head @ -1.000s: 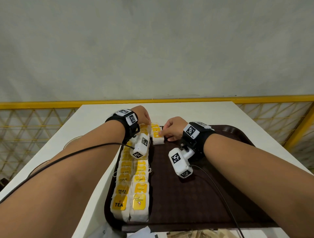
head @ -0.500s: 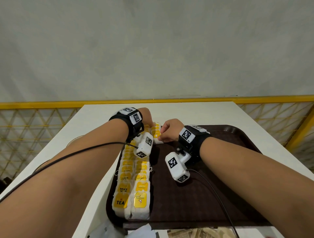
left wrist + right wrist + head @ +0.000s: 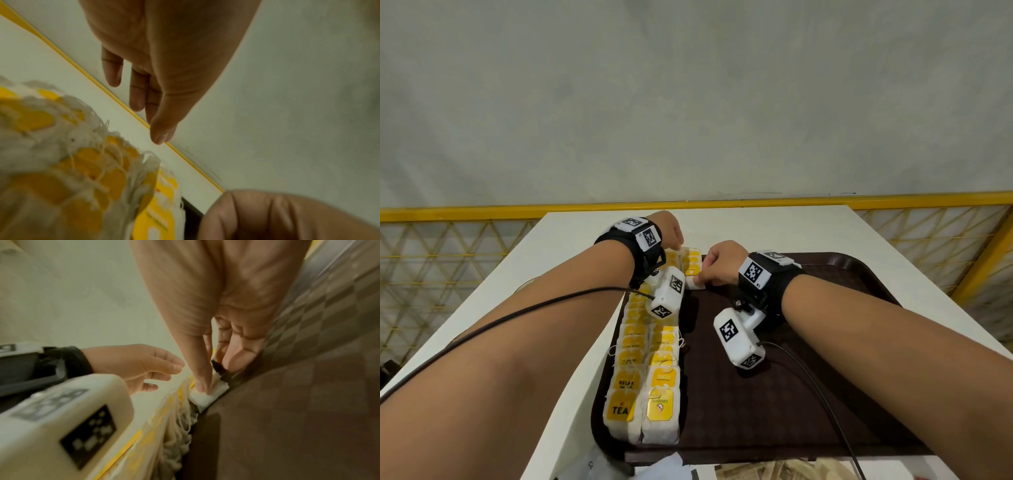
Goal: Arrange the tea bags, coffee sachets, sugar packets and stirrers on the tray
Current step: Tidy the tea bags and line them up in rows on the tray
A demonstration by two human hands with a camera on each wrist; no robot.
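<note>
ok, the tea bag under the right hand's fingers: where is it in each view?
Head: tea bag at the far end of the rows, just left of the right hand.
Left wrist: cannot tell it apart; only blurred bags and right knuckles at the bottom right.
Right wrist: centre, pinched by thumb and fingers.
Shared landmark: yellow rail.

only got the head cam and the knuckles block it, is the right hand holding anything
observer: yes, in the right wrist view the right hand pinches a white tea bag between thumb and fingers.
operator: is it down on the tray
observer: its lower edge looks to touch the tray, at the row's end.
operator: left hand got one too
observer: no, the left hand is empty, fingers relaxed.
</note>
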